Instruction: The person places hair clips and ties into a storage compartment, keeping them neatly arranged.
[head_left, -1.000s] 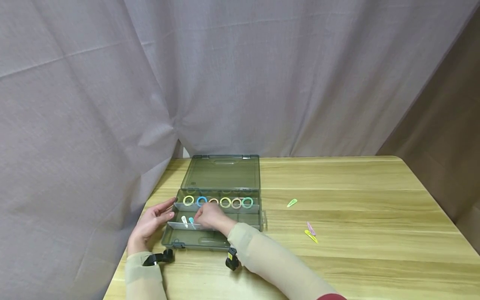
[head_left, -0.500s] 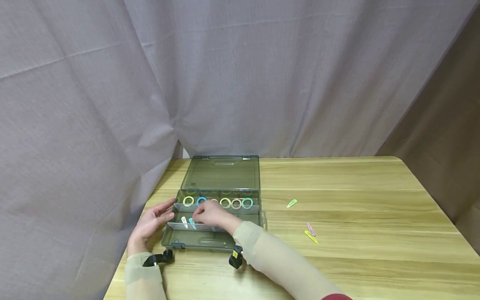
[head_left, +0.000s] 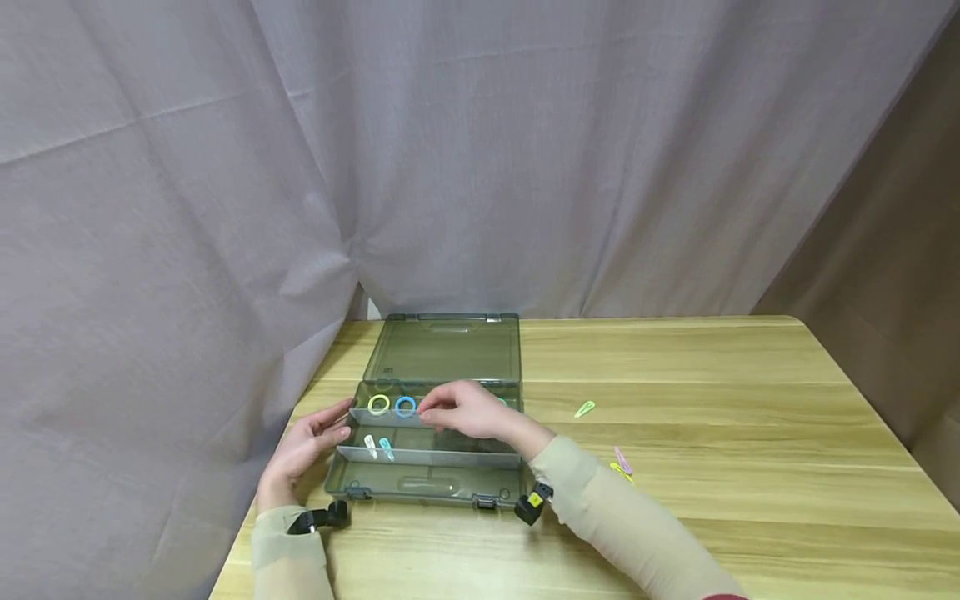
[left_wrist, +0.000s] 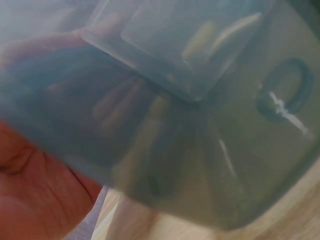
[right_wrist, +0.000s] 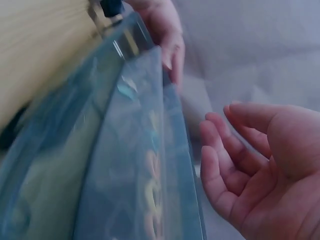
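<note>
An open grey-green divided plastic box [head_left: 375, 477] lies on the table. My left hand [head_left: 300, 450] rests against its left side, fingers fairly straight. My right hand [head_left: 468, 410] hovers over the back and middle rows, fingers loosely bent and nothing between them in the right wrist view. A white snap hair clip [head_left: 371, 447] and a teal snap hair clip [head_left: 386, 449] lie side by side at the left of the middle row. The back row holds a yellow hair tie [head_left: 371, 406] and a blue hair tie [head_left: 397, 407]; my right hand hides most others there.
On the wooden table [head_left: 712, 392] right of the box lie a green hair clip [head_left: 584, 409], a pink hair clip [head_left: 622, 459] and a yellow hair clip [head_left: 621, 472] partly behind the right sleeve. The box lid [head_left: 450, 348] lies folded back. A grey curtain [head_left: 480, 167] hangs behind.
My right hand has let go of the teal clip, lifted out of the middle row and moved right, its fingers spreading. My left hand stays at the box's side.
</note>
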